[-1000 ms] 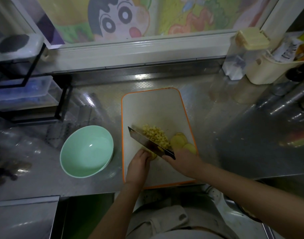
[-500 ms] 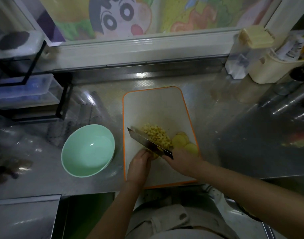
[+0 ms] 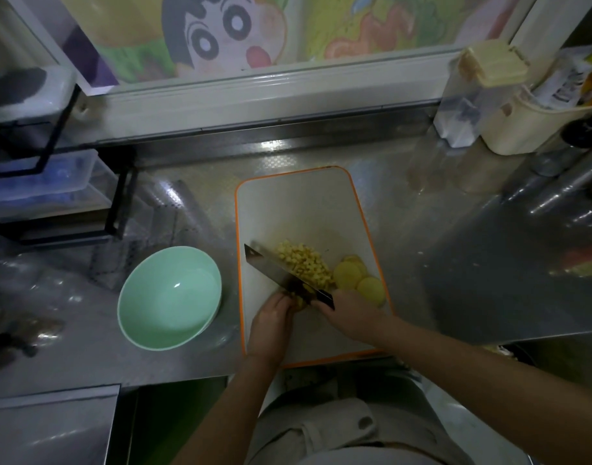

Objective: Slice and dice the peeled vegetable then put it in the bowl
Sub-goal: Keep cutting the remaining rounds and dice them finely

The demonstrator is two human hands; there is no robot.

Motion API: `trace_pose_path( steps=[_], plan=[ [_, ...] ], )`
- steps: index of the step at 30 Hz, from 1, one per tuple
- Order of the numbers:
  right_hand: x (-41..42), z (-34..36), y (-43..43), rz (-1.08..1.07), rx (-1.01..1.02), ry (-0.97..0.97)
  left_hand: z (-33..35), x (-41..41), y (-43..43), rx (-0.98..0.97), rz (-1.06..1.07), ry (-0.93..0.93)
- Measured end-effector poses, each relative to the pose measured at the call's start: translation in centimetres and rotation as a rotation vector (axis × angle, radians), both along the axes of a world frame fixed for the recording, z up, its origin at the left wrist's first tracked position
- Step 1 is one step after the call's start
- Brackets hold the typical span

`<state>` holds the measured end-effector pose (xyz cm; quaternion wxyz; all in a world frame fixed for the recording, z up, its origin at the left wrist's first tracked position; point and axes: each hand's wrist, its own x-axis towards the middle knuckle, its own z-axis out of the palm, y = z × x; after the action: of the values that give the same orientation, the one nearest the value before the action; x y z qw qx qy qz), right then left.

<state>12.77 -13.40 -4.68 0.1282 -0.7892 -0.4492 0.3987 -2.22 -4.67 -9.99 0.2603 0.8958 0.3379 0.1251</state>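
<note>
Countertop (image 3: 422,246) of steel, green bowl (image 3: 147,273), cartoon window (image 3: 220,31)

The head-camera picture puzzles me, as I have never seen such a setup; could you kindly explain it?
There is no machine here: a person wears a camera on the head, so this single view looks down at their two hands. The right hand grips a knife angled across an orange-edged cutting board. The left hand steadies the vegetable piece being cut. Past the blade lie yellow dice, with round slices to their right. A green bowl, holding nothing, stands on the steel counter left of the board.
</note>
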Motion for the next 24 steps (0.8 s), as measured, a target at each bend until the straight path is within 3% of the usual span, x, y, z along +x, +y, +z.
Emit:
trace_pose_path(
  steps=[6, 24],
  plan=[
    [0.8, 1.1, 1.2, 0.072, -0.009, -0.037, 0.4, -0.1, 0.2, -0.006, -0.027, 0.003],
    [0.7, 2.8, -0.6, -0.035, 0.037, -0.097, 1.4, 0.0, -0.3, -0.035, 0.013, -0.023]
  ],
)
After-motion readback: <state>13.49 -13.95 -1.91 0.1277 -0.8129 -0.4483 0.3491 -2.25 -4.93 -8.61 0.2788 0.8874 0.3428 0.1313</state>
